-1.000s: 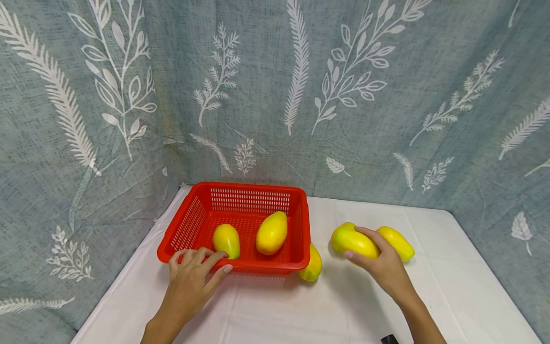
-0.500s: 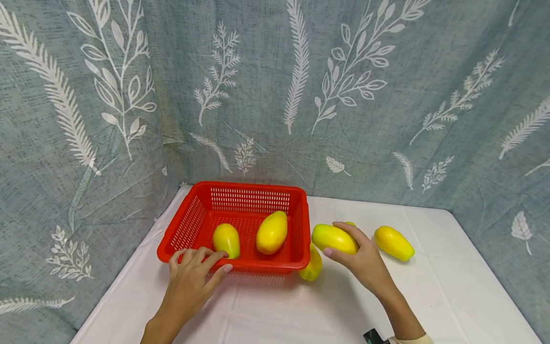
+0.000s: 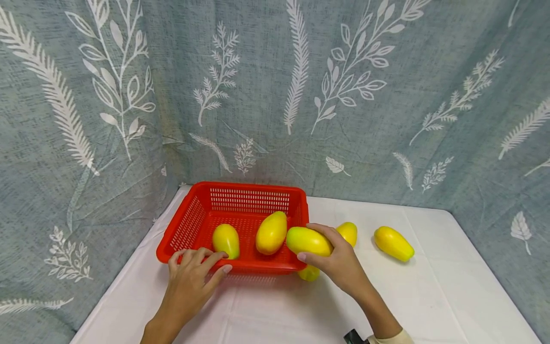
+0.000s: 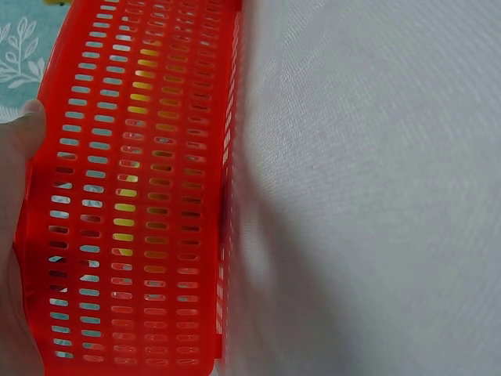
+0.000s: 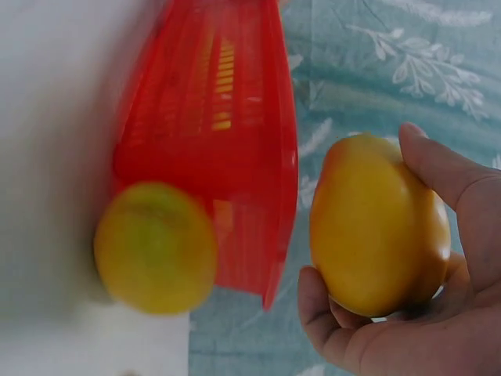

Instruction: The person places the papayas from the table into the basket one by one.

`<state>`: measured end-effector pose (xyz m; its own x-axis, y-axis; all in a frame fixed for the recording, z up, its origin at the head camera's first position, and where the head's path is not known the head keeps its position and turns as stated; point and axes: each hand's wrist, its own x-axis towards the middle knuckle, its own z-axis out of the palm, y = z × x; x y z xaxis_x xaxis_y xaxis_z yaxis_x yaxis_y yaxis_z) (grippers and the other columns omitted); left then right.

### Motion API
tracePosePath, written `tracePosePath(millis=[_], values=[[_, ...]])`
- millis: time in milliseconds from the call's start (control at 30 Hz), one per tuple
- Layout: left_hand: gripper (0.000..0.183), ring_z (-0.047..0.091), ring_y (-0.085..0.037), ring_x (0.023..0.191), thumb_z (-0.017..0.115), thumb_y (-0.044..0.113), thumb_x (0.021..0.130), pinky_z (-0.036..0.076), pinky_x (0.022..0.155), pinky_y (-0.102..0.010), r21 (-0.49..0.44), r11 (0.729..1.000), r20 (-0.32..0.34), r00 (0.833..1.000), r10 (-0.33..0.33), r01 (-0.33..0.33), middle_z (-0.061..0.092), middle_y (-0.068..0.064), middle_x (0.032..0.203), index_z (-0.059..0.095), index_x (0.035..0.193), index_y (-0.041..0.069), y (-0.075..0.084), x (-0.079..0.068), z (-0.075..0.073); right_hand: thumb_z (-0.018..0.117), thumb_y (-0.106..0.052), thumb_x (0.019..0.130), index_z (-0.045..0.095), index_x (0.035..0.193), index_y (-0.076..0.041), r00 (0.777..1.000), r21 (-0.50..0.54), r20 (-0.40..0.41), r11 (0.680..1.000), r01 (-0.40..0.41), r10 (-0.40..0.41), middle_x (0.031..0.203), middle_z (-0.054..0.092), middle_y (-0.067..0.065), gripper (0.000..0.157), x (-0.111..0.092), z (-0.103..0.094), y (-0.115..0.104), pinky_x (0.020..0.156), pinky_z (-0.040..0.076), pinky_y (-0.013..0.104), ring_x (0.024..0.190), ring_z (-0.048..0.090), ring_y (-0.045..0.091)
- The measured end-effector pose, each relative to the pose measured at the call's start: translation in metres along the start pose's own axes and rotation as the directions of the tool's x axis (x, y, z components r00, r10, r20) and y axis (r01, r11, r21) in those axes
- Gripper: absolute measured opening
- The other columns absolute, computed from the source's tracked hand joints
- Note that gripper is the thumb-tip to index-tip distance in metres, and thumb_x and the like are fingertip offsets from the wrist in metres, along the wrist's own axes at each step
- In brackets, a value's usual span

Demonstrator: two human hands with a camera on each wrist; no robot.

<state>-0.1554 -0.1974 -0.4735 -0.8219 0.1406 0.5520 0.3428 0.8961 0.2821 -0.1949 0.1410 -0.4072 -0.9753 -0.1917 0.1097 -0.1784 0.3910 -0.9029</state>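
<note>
A yellow mango with a greenish end (image 3: pixel 310 241) is in my right hand (image 3: pixel 341 260), held between thumb and fingers. It overlaps the right end of the red plastic basket (image 3: pixel 240 265) in the head view; the right wrist view has it raised beside the basket wall. My left hand (image 3: pixel 193 282) grips the basket's front rim, fingers over the edge and thumb outside. Inside the basket lie two mangoes, a smaller one (image 3: pixel 226 240) by the left fingertips and a larger one (image 3: pixel 271 234) right of the middle.
Another mango (image 3: pixel 309 273) lies against the basket's front right corner, partly hidden. Behind my right hand is a mango (image 3: pixel 349 232), and one more (image 3: pixel 393 243) lies farther right on the white tablecloth (image 3: pixel 451 267). A patterned curtain (image 3: pixel 266 95) hangs behind and along the sides.
My right hand has carried its mango leftward from beside the loose ones to the basket's right end, uncovering the mango behind it. My left hand stays at the rim.
</note>
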Motion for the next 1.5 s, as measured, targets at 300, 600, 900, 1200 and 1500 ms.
tracePosePath(millis=[300,600,900,1200,1500], values=[[0.029,0.057,-0.029,0.101,0.084,0.036,0.089,0.028,0.102,-0.062,0.005,1.0,-0.017,1.0,0.012,-0.012,0.065,-0.001,0.1,0.077,0.113,0.023,-0.001,0.0,0.0,0.091,-0.037,0.084,0.065,0.141,-0.03,0.997,0.004,0.025,0.997,0.079,-0.079,0.128,0.065,0.0,0.063,0.007,0.025,-0.011,0.09,0.053,0.04,0.108,0.06,0.024],[0.029,0.056,-0.029,0.101,0.084,0.036,0.089,0.028,0.102,-0.062,-0.002,1.0,-0.016,1.0,0.009,-0.009,0.065,-0.001,0.1,0.077,0.114,0.022,-0.001,0.0,-0.001,0.09,-0.036,0.083,0.066,0.142,-0.023,0.992,-0.023,0.035,0.993,0.119,-0.118,0.136,0.064,-0.002,0.064,0.018,0.046,-0.019,0.091,0.051,0.041,0.109,0.061,0.022],[0.03,0.056,-0.029,0.102,0.083,0.038,0.09,0.029,0.102,-0.062,0.006,1.0,-0.001,1.0,-0.001,0.001,0.065,-0.001,0.101,0.077,0.115,0.023,-0.002,-0.001,0.0,0.089,-0.036,0.085,0.065,0.143,-0.023,0.982,0.003,0.09,0.986,0.168,-0.168,0.131,0.064,-0.004,0.064,0.029,0.064,-0.022,0.092,0.053,0.042,0.107,0.063,0.021],[0.031,0.056,-0.029,0.102,0.083,0.038,0.09,0.029,0.103,-0.062,0.011,1.0,0.008,1.0,-0.001,0.001,0.066,-0.002,0.102,0.077,0.116,0.022,0.0,-0.001,0.0,0.09,-0.036,0.085,0.064,0.141,-0.027,0.977,-0.005,0.104,0.982,0.189,-0.188,0.129,0.063,-0.006,0.062,0.033,0.072,-0.024,0.09,0.054,0.041,0.105,0.063,0.02],[0.03,0.056,-0.029,0.103,0.08,0.04,0.092,0.029,0.103,-0.062,0.014,1.0,0.016,1.0,-0.003,0.003,0.065,-0.001,0.102,0.077,0.116,0.022,0.0,0.0,-0.001,0.087,-0.037,0.088,0.06,0.148,-0.024,0.974,-0.025,0.125,0.981,0.191,-0.186,0.147,0.059,0.01,0.067,0.033,0.072,-0.023,0.105,0.05,0.056,0.131,0.055,0.031]])
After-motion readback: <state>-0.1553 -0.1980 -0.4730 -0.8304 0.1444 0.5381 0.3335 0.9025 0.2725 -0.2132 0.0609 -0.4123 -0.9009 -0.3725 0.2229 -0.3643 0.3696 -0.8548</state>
